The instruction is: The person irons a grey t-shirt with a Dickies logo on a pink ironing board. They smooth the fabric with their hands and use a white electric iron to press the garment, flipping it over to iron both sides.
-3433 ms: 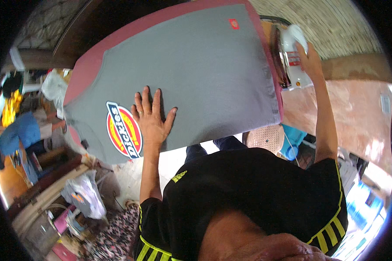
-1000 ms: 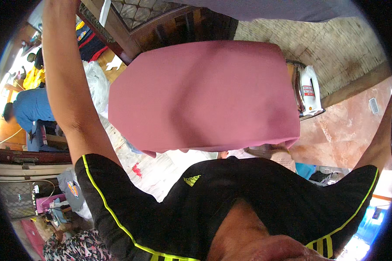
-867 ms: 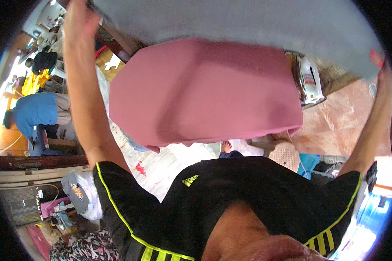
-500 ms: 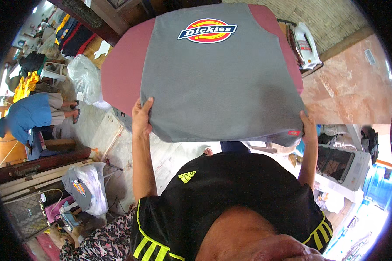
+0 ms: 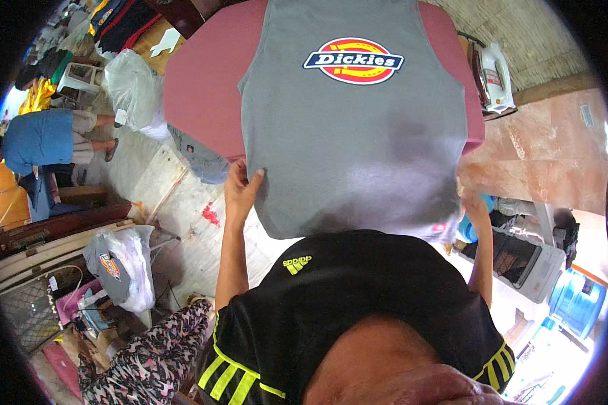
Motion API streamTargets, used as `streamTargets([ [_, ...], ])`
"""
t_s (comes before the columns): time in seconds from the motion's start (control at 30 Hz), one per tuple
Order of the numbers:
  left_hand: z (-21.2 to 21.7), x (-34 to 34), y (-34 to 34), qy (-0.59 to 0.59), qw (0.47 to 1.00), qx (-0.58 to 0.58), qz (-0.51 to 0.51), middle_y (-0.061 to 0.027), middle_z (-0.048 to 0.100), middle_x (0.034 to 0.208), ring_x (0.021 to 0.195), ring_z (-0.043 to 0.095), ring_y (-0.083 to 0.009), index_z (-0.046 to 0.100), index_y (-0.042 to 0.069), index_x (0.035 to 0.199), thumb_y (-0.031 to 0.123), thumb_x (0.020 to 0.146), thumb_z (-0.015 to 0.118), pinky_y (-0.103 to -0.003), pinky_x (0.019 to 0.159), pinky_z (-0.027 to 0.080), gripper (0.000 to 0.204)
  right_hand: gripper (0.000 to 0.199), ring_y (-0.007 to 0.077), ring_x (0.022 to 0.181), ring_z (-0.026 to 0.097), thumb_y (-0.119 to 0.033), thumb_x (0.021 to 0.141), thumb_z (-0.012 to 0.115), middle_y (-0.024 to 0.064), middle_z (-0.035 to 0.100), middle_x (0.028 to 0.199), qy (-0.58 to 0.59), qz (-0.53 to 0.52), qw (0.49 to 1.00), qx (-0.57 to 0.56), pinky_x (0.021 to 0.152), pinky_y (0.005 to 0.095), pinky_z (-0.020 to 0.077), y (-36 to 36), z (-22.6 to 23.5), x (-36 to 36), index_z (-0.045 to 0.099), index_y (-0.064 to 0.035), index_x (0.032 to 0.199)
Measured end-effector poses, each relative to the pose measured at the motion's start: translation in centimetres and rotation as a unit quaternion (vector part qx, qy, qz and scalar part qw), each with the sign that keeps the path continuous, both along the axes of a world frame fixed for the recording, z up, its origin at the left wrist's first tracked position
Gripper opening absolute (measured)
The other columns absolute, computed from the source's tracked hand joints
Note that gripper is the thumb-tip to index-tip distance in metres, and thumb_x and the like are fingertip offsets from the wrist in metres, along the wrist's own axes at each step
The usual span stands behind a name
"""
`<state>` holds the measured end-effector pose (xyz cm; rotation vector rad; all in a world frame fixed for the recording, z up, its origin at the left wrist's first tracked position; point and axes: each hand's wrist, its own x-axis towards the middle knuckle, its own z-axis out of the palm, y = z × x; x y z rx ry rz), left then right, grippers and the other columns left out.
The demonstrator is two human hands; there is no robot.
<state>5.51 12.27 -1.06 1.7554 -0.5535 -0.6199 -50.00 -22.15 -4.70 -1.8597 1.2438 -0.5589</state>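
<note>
A grey sleeveless shirt (image 5: 351, 148) with a red, yellow and blue printed badge lies over a maroon padded ironing board (image 5: 209, 81). Its lower part hangs off the near edge toward my body. At the left side, near the hem, my left hand (image 5: 242, 189) pinches the shirt's edge, thumb on top. My right hand (image 5: 475, 206) is closed at the opposite edge, its fingers partly hidden there. A small red tag (image 5: 439, 228) shows near the hem on the right. The cloth is mostly flat, with soft waves toward the bottom.
A white iron (image 5: 496, 81) stands right of the board. Clear plastic bags (image 5: 132, 91) and grey clothing (image 5: 199, 155) lie to the left. A person in a blue top (image 5: 40, 138) bends at far left; someone in patterned clothing (image 5: 155, 351) is at lower left. Blue water bottles (image 5: 577, 304) stand at right.
The shirt has come nearer my body, with its hem drawn down and both armhole edges now showing. Both hands have moved slightly nearer along with it. The whole view has shifted a little.
</note>
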Motion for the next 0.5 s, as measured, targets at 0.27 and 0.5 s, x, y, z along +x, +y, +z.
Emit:
streamTargets([
  [0.27, 2.1, 8.1, -10.1, -0.268, 0.952, 0.087, 0.117, -0.0188, 0.071, 0.089, 0.080, 0.069, -0.0289, 0.065, -0.003, 0.116, 0.023, 0.092, 0.067, -0.043, 0.073, 0.054, 0.036, 0.048, 0.0403, 0.107, 0.062, -0.037, 0.095, 0.059, 0.0260, 0.066, 0.111, 0.159, 0.025, 0.951, -0.264, 0.093, 0.0468, 0.0471, -16.0, 7.1, 21.0, 0.059, 0.0013, 0.123],
  [0.5, 3.3, 10.2, -15.0, -0.312, 0.927, 0.174, 0.116, -0.0181, 0.069, 0.087, 0.079, 0.067, -0.0322, 0.067, 0.001, 0.104, 0.021, 0.089, 0.068, -0.041, 0.073, 0.052, 0.026, 0.034, 0.0349, 0.101, 0.065, -0.020, 0.094, 0.062, 0.0207, 0.067, 0.108, 0.203, -0.018, 0.935, -0.289, 0.089, 0.0419, 0.0498, -21.1, 3.3, 20.8, 0.061, 0.0012, 0.121],
])
